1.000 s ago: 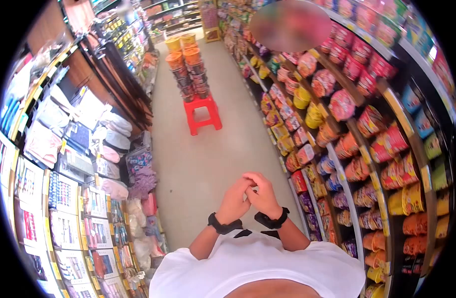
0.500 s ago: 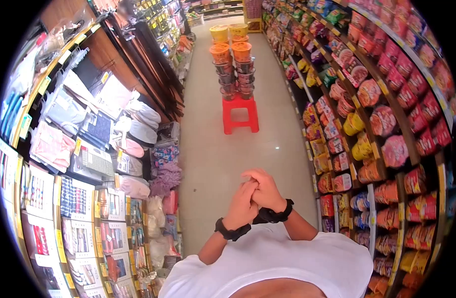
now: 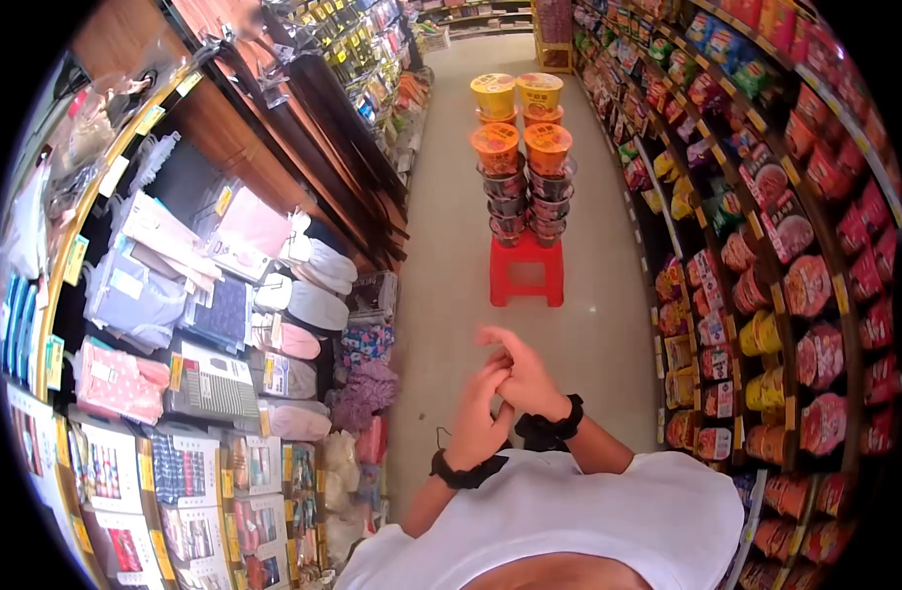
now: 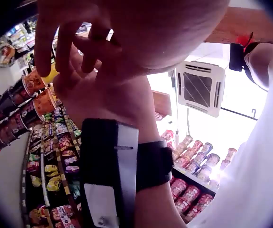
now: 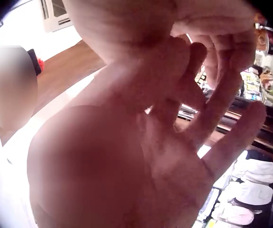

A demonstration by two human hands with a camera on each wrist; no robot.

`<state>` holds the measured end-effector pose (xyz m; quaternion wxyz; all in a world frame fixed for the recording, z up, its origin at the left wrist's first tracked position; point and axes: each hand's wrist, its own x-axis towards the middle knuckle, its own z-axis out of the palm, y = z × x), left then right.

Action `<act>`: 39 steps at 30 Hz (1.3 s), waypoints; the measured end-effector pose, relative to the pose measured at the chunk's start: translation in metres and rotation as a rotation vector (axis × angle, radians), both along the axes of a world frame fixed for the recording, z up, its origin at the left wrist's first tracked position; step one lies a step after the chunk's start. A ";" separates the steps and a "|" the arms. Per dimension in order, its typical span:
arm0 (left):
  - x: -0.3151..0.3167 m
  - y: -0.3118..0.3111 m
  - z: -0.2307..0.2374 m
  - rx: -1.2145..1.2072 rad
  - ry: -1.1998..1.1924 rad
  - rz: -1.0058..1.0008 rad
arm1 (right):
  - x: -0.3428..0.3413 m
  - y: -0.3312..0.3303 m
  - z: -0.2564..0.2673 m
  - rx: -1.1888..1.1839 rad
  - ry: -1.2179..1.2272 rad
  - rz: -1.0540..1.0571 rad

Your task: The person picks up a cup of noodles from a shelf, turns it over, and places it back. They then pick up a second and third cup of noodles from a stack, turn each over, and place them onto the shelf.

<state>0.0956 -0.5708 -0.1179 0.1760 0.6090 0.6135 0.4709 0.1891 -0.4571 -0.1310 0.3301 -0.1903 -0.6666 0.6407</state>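
Observation:
Both hands meet in front of the white shirt in the head view, low over the aisle. Fingers of the left hand [image 3: 478, 423] overlap the right hand [image 3: 534, 385], whose fingers point away to the left. Nothing is held in either one. Each wrist wears a black band, such as the right wristband [image 3: 551, 421]. Both wrist views show the fingers loosely bent and crossing, with gaps between them. Ahead of the hands stands a red plastic stool [image 3: 526, 270], bearing stacked instant noodle tubs [image 3: 495, 147] with orange and yellow ones on top.
Along the right side run shelves of packaged noodles and snacks [image 3: 765, 334]. To the left, a rack holds folded socks and clothing [image 3: 210, 305], with boxed goods [image 3: 185, 472] lower down. Dark belts [image 3: 323, 138] hang farther on. The pale aisle floor [image 3: 441, 295] runs between.
The view has swung left and down, so the stool and tubs appear farther right and larger. The hands stay together, with the fingers shifting slightly against each other.

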 end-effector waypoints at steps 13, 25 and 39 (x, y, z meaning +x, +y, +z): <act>-0.182 0.193 -0.030 -0.066 -0.283 -0.034 | -0.134 0.214 0.045 0.016 -0.104 -0.236; -0.269 0.387 -0.006 -0.122 -0.271 -0.141 | -0.184 0.350 0.034 0.080 -0.128 -0.530; -0.337 0.585 -0.002 -0.211 -0.170 -0.160 | -0.236 0.470 0.030 -0.200 -0.047 -0.707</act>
